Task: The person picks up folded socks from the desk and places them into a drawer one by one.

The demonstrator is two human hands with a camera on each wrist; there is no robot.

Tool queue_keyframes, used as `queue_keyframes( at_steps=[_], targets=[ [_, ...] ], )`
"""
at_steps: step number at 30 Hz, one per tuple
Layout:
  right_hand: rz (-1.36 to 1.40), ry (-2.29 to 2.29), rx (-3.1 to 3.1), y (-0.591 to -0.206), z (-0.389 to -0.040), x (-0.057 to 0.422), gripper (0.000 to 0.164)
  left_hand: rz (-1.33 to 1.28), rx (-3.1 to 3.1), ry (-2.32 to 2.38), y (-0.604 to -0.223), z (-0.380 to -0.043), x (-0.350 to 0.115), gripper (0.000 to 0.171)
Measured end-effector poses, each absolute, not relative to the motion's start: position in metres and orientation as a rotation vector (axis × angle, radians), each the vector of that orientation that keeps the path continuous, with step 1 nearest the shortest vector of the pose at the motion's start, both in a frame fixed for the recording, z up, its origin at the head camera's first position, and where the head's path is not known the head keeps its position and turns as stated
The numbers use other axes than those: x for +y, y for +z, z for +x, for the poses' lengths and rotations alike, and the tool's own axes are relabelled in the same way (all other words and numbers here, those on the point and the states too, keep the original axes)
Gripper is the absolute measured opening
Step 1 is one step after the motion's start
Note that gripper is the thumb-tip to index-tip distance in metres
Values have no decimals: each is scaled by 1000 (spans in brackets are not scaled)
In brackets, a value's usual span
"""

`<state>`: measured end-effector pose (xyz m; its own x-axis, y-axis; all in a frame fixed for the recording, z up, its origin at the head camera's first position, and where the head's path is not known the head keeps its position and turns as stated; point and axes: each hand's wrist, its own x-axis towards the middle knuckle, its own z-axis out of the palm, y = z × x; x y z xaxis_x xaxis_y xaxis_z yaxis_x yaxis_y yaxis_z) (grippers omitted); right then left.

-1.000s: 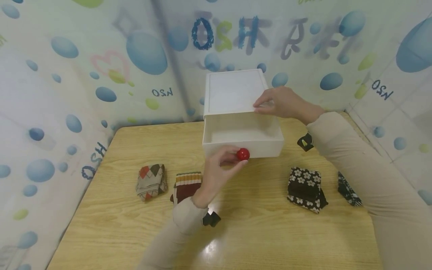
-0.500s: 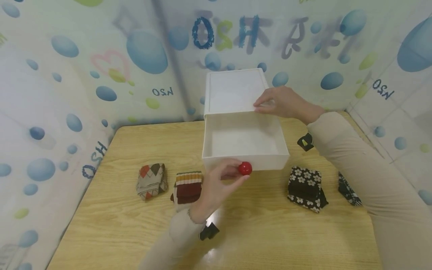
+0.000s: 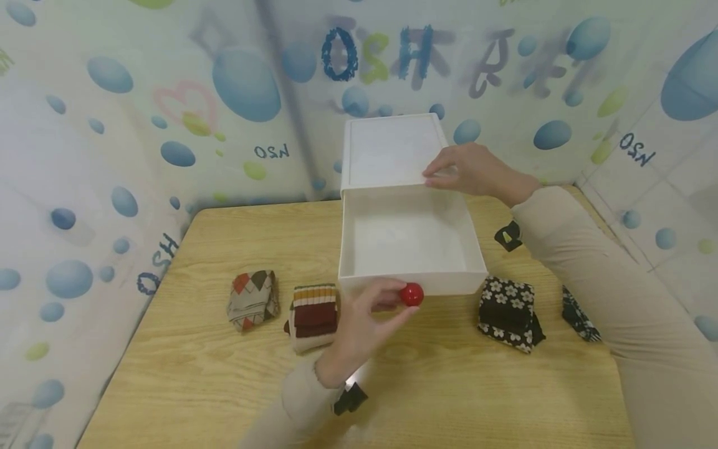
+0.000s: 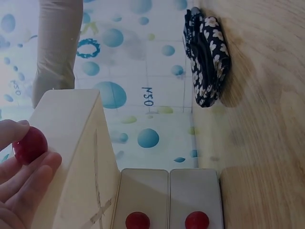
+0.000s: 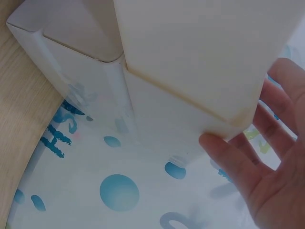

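My left hand pinches the round red knob of a white drawer between thumb and fingers. The drawer stands far out of its white cabinet, and its inside is bare. In the left wrist view the knob sits between my fingertips. Up at the cabinet's front right corner, my right hand grips the top edge. The right wrist view has the thumb on one face of the cabinet and the other fingers round its edge.
Two more drawer fronts with red knobs are closed below. On the wooden table lie folded argyle socks, striped socks, flowered socks, a dark patterned piece and small black pieces. A patterned wall stands behind.
My left hand has drawn the drawer by its knob toward me, so much more of its inside shows. The right hand has stayed on the cabinet's corner.
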<state>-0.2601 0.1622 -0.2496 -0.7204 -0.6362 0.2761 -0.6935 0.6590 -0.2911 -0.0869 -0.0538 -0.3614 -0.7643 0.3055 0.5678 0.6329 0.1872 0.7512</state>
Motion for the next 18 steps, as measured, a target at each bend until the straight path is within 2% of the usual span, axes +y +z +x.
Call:
queue_keyframes(
  at_steps=[11,18],
  targets=[
    [1094,565,-2721,-251,-261,163,20,-906,-2155,-1545,-368,-83,-52,34],
    [1097,580,-2713,-252,-261,164,20,-928,-2112,-1546,-374,-84,-51,32]
  ],
)
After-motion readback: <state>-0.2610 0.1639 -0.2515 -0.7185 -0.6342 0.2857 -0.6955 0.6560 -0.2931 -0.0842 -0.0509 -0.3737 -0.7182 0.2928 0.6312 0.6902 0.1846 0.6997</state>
